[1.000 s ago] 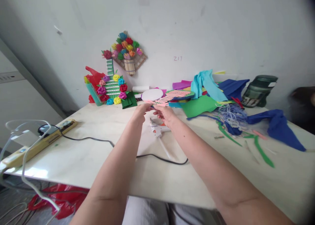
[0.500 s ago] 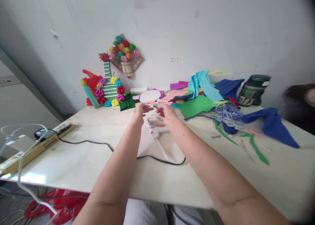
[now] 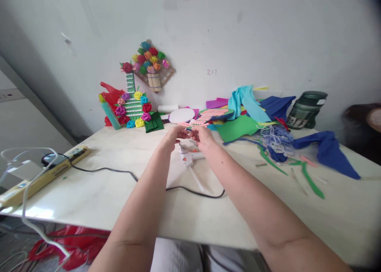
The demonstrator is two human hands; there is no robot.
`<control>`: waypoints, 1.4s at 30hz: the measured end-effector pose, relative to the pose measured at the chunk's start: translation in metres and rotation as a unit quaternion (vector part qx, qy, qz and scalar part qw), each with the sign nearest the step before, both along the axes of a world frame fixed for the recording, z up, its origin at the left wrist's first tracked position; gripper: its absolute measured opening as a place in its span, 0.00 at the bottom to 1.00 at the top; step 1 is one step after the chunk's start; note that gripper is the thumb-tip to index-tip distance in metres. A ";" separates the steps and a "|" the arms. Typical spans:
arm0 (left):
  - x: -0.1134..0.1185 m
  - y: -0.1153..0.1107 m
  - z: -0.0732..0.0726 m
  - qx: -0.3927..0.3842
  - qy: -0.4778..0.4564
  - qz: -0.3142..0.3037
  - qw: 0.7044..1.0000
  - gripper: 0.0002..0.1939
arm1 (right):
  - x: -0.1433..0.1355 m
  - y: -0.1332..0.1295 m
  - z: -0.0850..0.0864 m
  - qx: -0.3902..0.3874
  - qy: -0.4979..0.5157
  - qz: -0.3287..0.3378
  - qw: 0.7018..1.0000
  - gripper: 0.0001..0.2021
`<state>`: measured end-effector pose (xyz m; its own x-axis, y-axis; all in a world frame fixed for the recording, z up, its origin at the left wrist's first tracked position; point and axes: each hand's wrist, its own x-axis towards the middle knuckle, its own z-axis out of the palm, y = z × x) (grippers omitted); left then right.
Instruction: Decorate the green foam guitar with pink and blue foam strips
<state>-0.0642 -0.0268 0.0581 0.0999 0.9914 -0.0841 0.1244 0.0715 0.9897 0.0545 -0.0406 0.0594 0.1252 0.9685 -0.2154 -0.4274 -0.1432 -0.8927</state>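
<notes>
My left hand (image 3: 177, 137) and my right hand (image 3: 201, 137) meet above the middle of the table, fingertips touching or nearly so. Both are closed in a pinch; whatever sits between the fingers is too small to make out. Just behind them show thin pink strips (image 3: 182, 124) and a butterfly-like piece (image 3: 213, 114) with rows of pink on it. Below the hands lies a white hot glue gun (image 3: 188, 157), a glue stick jutting toward me, its handle partly behind my right wrist.
A flower-trimmed green guitar shape (image 3: 133, 107) leans at the back left. Green paper (image 3: 238, 128), blue cloth (image 3: 329, 153) and tangled string (image 3: 276, 139) lie right, near a dark green jar (image 3: 306, 110). A black cord (image 3: 113, 169) runs to the power strip (image 3: 74, 155).
My left hand has moved right toward my right hand, closing the gap between the fingertips. The right hand has barely shifted, and the glue gun lies where it was.
</notes>
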 end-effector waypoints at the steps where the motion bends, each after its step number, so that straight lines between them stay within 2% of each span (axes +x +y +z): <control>1: 0.001 0.001 0.000 0.002 -0.001 0.000 1.000 0.13 | 0.000 0.000 0.000 -0.001 -0.001 0.000 1.000 0.03; 9: 0.001 0.006 -0.006 0.022 -0.010 0.022 0.999 0.09 | -0.003 0.001 -0.001 0.001 0.003 -0.008 1.000 0.05; 14: 0.003 0.007 -0.007 0.026 -0.016 0.041 0.999 0.08 | -0.004 0.001 -0.003 -0.014 -0.003 -0.010 1.000 0.03; 18: 0.004 0.008 -0.007 0.036 -0.008 0.045 0.998 0.08 | -0.004 -0.001 -0.002 0.008 0.022 -0.027 0.999 0.01; 22: 0.004 0.008 -0.007 0.036 0.000 0.050 0.998 0.09 | -0.004 -0.003 -0.001 0.000 0.006 -0.019 1.000 0.07; 29: 0.005 0.011 -0.007 0.026 -0.006 0.062 0.998 0.09 | 0.000 -0.006 0.004 -0.022 -0.028 0.016 0.999 0.12; 34: -0.001 0.018 -0.003 0.000 0.002 0.083 0.997 0.07 | 0.011 -0.003 0.000 0.004 -0.085 0.141 0.986 0.16; 37: -0.007 0.023 0.002 -0.014 0.005 0.092 0.996 0.07 | 0.018 -0.001 -0.003 0.013 -0.143 0.206 0.968 0.09; 39: -0.009 0.026 0.003 -0.017 -0.002 0.089 0.996 0.07 | 0.019 -0.002 -0.005 0.019 -0.179 0.186 0.966 0.03; 42: -0.011 0.028 0.002 -0.022 -0.016 0.089 0.996 0.07 | 0.018 -0.003 -0.005 0.041 -0.187 0.139 0.972 0.05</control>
<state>-0.0749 0.0017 0.0606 -0.0741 0.9889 -0.1285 0.0750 0.1340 0.9881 0.0720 -0.0435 0.0540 -0.0886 0.9882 -0.1252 -0.0268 -0.1280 -0.9914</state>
